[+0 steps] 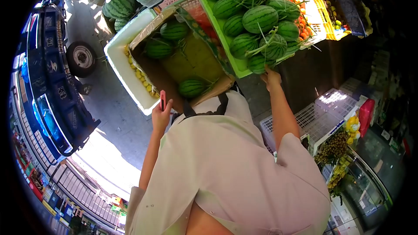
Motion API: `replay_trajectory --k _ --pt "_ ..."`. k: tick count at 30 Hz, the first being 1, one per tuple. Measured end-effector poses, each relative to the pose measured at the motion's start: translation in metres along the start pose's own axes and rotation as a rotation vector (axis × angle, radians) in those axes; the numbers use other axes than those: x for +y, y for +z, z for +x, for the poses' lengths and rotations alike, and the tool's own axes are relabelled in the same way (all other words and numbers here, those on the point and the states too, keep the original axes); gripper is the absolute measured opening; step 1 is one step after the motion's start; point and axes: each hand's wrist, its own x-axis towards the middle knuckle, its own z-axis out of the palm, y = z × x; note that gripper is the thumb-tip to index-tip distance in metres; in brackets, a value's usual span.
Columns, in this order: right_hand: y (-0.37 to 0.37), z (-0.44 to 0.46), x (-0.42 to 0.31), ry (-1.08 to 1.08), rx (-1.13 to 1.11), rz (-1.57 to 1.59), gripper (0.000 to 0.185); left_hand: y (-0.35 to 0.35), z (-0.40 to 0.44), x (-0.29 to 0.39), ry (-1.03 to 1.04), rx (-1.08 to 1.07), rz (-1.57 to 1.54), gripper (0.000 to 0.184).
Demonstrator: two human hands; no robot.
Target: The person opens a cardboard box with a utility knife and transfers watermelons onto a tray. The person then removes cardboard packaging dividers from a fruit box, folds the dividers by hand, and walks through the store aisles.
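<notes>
My left hand (pixel 161 115) is closed around a slim red utility knife (pixel 163 100), held upright beside a cardboard box (pixel 209 97). Inside that box lie a few small striped watermelons, one of them (pixel 191 88) near the front edge. My right hand (pixel 272 79) reaches to the near corner of a bright green crate (pixel 242 70) heaped with several watermelons. Its fingers are against the lowest watermelon (pixel 257 64), partly hidden by the fruit; the grip looks closed on it. Thin stems and vines stick out among the melons.
A white foam box (pixel 124 85) with yellow fruit adjoins the cardboard box. Behind the green crate stands a white basket (pixel 320 30) of orange-red fruit. Plastic crates (pixel 311 119) and hanging fruit are on the right. A blue truck (pixel 52 78) and a wheel (pixel 82 58) stand left.
</notes>
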Motion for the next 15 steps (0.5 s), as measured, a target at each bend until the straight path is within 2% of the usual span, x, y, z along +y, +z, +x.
replay_trajectory --k 10,12,15 --pt "-0.001 0.001 -0.002 -0.079 0.012 0.022 0.064 0.005 0.003 0.011 -0.007 0.010 0.043 0.042" --pt "0.003 -0.008 -0.002 -0.105 0.136 -0.032 0.054 0.006 0.003 0.010 -0.014 -0.008 0.061 0.041" --pt "0.000 0.005 0.000 -0.123 0.102 -0.033 0.052 0.007 0.003 0.011 -0.015 -0.018 0.090 0.040"
